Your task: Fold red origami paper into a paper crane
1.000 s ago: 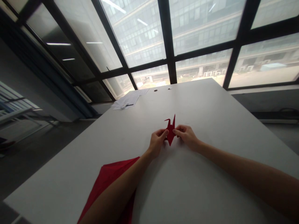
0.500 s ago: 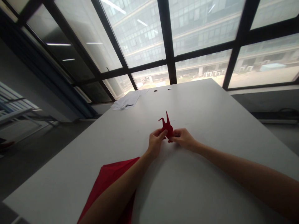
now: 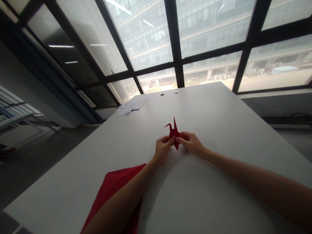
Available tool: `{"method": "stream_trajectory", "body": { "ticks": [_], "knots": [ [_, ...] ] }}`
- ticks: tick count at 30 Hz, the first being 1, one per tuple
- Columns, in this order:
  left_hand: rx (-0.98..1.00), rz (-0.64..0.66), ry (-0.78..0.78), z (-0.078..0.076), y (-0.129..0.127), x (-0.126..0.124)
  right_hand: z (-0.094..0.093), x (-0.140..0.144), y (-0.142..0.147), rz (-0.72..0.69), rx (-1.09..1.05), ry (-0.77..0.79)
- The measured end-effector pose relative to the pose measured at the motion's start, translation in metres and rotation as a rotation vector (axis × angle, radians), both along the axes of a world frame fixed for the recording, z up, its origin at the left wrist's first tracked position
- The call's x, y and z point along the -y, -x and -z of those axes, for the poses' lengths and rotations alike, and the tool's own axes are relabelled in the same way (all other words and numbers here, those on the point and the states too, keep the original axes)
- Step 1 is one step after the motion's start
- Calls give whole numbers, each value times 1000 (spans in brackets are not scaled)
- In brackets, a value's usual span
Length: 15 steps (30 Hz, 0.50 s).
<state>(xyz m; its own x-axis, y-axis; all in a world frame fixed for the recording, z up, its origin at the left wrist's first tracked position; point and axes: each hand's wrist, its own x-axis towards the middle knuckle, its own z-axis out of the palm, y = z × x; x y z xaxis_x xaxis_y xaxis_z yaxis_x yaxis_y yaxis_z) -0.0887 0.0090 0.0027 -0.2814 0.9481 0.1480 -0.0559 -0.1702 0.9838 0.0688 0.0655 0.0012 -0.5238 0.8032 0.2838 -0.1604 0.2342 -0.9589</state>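
Observation:
Between my two hands is a red origami crane, held just above the white table. Two thin points rise from its top; the left one is bent over at the tip like a head, while the right one is straight. My left hand pinches its left side, thumb on the near face. On the right side, my right hand grips it with the thumb close to the other thumb. A pointed red end hangs below the thumbs. The fingers behind the paper are partly hidden.
Red paper sheets lie under my left forearm on the white table. White papers with a dark pen-like item rest at the far left edge. Large windows stand behind the table.
My right thumb has moved up from the crane's lower end to its near face, beside my left thumb. The lower point now shows. My left hand has hardly moved.

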Motion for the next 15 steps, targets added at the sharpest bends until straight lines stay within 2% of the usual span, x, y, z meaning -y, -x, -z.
{"method": "stream_trajectory", "body": {
  "ticks": [4,9,15],
  "knots": [
    [-7,63,4,-6,-5,2,6,-2,0,53,-52,44],
    [-29,16,26,-9,-6,4,6,-2,0,75,-50,40],
    [-50,44,44,-9,-7,4,9,-6,0,104,-70,45]
  ]
}}
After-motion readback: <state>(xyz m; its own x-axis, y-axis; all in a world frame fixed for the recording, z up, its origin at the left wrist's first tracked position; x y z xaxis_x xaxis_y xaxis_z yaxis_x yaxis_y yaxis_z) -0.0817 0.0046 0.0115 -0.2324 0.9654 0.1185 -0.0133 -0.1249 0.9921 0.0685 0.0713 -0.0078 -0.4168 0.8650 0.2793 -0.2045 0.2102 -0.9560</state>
